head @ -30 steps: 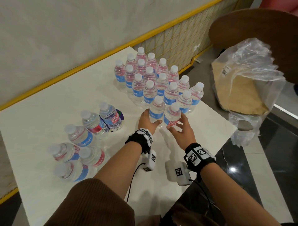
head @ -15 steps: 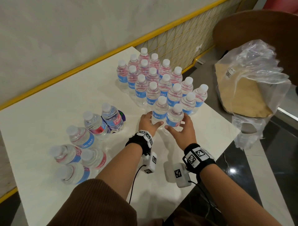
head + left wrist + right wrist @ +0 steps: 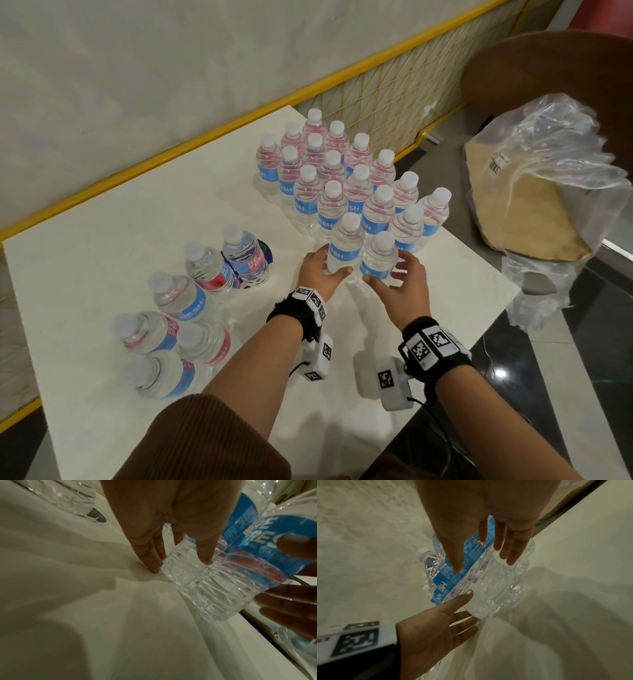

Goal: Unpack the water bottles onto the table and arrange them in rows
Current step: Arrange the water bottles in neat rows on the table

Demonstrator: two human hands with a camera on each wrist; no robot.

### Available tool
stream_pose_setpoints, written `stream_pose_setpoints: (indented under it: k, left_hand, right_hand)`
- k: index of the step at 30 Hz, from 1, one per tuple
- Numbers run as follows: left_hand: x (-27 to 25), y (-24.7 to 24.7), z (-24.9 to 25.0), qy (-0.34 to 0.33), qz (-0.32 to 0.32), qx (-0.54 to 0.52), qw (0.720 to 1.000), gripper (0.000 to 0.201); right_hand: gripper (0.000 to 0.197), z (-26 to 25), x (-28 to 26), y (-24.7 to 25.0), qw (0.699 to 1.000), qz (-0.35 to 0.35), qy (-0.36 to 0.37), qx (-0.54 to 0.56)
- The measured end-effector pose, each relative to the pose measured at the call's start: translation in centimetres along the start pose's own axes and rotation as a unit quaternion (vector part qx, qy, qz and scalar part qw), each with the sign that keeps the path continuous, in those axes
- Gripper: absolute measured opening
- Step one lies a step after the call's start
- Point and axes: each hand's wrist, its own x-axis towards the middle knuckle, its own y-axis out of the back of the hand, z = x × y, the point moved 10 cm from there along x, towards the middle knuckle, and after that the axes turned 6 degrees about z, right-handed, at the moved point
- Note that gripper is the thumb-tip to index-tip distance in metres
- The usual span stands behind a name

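White table (image 3: 102,260): at frame centre, left hand (image 3: 317,270) and right hand (image 3: 406,284) have nudged two bottles (image 3: 344,245) snug against the rows (image 3: 342,171), straight fingers pressing; six await lower left.

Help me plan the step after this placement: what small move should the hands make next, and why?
Probably let go and reach the left hand for the nearest loose bottle. The two front bottles already stand upright against the rows, with the right hand beside them, while six bottles stand ungrouped on the table.
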Motion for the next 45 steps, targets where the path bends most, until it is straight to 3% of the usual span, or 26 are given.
stream_pose_setpoints:
  k: [5,8,17,38,45]
  left_hand:
    - [0.0,0.4,-0.7,0.034,0.012,-0.022,0.999,0.076]
    - [0.3,0.1,-0.2,0.031,0.005,0.001,0.999,0.069]
    - [1.2,-0.6,0.4,0.035,-0.006,0.046,0.998,0.063]
    - [1.4,-0.9,1.3,0.044,-0.005,0.064,0.997,0.059]
    - [1.0,-0.9,1.4,0.047,-0.012,0.062,0.997,0.065]
  right_hand:
    - [0.053,0.1,-0.3,-0.1,1.000,0.001,-0.015,0.018]
    - [0.050,0.1,-0.3,0.0,1.000,-0.004,-0.011,0.019]
    - [0.058,1.8,-0.2,-0.7,0.998,-0.029,-0.050,-0.014]
    - [0.051,2.0,0.3,-0.4,0.995,0.019,-0.095,-0.007]
    - [0.063,1.7,0.1,-1.1,0.997,-0.004,-0.074,-0.007]
